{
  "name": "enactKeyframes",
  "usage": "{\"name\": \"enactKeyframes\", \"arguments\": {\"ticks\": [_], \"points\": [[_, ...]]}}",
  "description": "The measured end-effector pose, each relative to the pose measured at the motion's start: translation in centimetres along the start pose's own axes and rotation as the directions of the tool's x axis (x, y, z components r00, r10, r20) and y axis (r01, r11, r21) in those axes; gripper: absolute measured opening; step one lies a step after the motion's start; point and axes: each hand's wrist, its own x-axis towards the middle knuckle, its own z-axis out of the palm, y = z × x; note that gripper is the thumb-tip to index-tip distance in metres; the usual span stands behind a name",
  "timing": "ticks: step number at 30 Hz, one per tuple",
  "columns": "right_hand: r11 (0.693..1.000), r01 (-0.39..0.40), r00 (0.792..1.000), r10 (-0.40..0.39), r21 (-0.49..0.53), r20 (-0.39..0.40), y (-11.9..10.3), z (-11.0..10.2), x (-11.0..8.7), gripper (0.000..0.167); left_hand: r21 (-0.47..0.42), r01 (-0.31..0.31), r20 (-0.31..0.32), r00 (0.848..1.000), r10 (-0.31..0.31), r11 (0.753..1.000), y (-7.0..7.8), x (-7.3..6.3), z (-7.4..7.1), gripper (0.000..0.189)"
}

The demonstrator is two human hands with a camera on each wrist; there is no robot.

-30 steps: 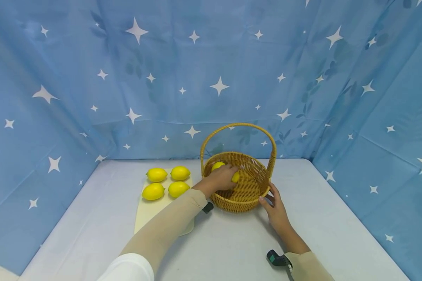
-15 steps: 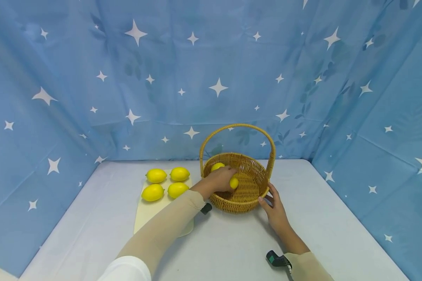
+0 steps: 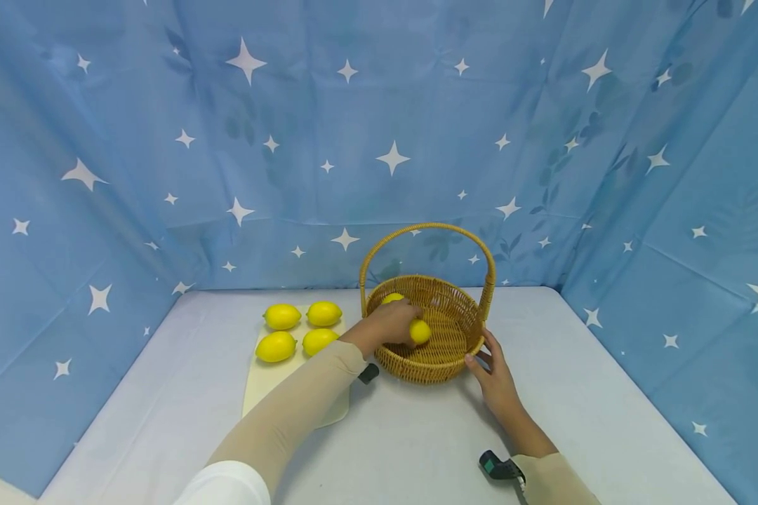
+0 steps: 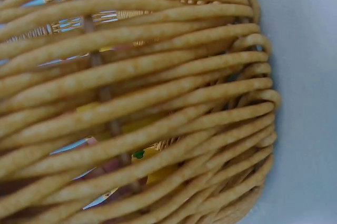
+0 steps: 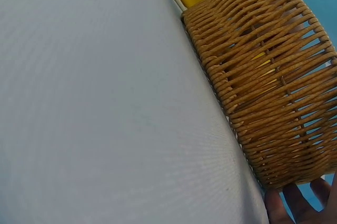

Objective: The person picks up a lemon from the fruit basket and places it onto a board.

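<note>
My left hand (image 3: 394,322) reaches over the near left rim into the wicker basket (image 3: 445,344) and holds a yellow lemon (image 3: 420,332) low inside, between fingers and thumb. Behind that hand another lemon (image 3: 392,298) lies in the basket, partly hidden. On the basket's right side my right hand (image 3: 495,375) grips the rim. The right wrist view shows its fingers (image 5: 297,203) against the basket's woven wall (image 5: 263,87). In the left wrist view the basket wall (image 4: 131,87) covers most of the left hand, with bits of yellow showing through gaps.
Several lemons (image 3: 276,346) sit in two rows on a cream board (image 3: 268,386) left of the basket. The basket's tall handle (image 3: 429,226) arches above it. A star-patterned blue curtain (image 3: 290,175) stands behind the white table (image 3: 417,449).
The lemon in my left hand has gone slightly lower in the basket, and more of it shows. The left hand has shifted a little left. My right hand keeps its place on the rim.
</note>
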Motion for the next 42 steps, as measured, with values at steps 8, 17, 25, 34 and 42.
{"name": "enactKeyframes", "arguments": {"ticks": [8, 17, 25, 34, 42], "points": [[1.0, 0.001, 1.0, -0.001, 0.0, -0.001, -0.1, 0.2, 0.1, 0.071, -0.039, -0.019, 0.012, 1.0, 0.02, 0.999, -0.5, 0.1, 0.1, 0.061], [1.0, -0.008, 1.0, 0.008, -0.005, 0.007, -0.1, 0.4, 0.1, 0.07, -0.056, -0.033, 0.017, 0.999, 0.034, 0.998, -0.7, 0.0, 0.1, 0.063], [1.0, -0.007, 1.0, 0.007, -0.005, 0.009, -0.2, 0.4, 0.1, 0.07, -0.112, -0.099, -0.071, 0.993, 0.091, 0.989, -0.9, -0.8, -0.7, 0.061], [1.0, 0.007, 1.0, -0.007, 0.001, 0.009, 0.0, 0.3, 0.0, 0.07, -0.111, -0.138, -0.14, 0.983, 0.122, 0.984, -0.7, -2.6, -2.0, 0.062], [1.0, 0.002, 1.0, -0.002, -0.004, 0.001, -0.1, 0.1, -0.2, 0.07, -0.126, -0.163, -0.189, 0.972, 0.138, 0.979, -0.7, -4.1, -2.7, 0.064]]}}
